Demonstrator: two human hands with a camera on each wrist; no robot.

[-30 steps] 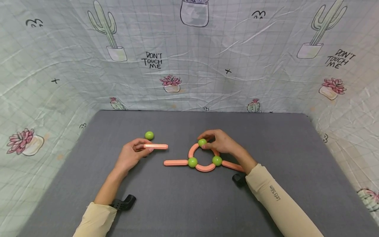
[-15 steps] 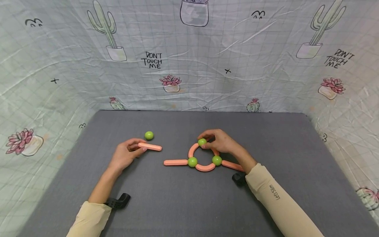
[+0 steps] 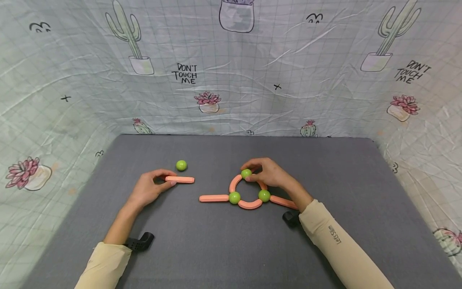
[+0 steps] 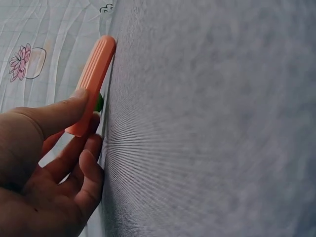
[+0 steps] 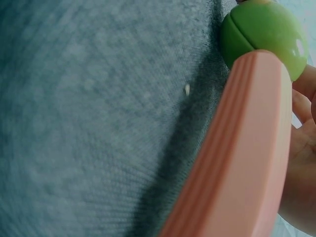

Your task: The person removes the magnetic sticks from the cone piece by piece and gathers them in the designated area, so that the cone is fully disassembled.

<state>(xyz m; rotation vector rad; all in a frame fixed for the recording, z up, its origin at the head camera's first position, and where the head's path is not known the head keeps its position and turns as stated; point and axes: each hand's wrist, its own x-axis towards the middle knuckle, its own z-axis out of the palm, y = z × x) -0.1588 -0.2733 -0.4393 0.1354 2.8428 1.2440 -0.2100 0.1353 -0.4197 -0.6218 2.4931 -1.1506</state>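
Note:
My left hand (image 3: pixel 149 188) pinches a straight orange rod (image 3: pixel 183 180) near one end, thumb against its ribbed side in the left wrist view. The rod points right, above the table. My right hand (image 3: pixel 268 171) grips the green ball (image 3: pixel 246 174) at the top of a ring. Curved orange pieces (image 3: pixel 250 204) join this ball to two more green balls, one at the lower left (image 3: pixel 234 197) and one at the lower right (image 3: pixel 264 196). Straight rods stick out from those two: one to the left (image 3: pixel 214 198), one to the right (image 3: pixel 283 202), partly under my right wrist.
A loose green ball (image 3: pixel 181 165) lies just beyond my left hand. The grey table (image 3: pixel 223 249) ends at the back against a hanging cloth (image 3: pixel 245 72) printed with cacti, which also rises at both sides.
My left hand has drawn back to the left with the straight rod, away from the ring. The right hand and the ring stay in place.

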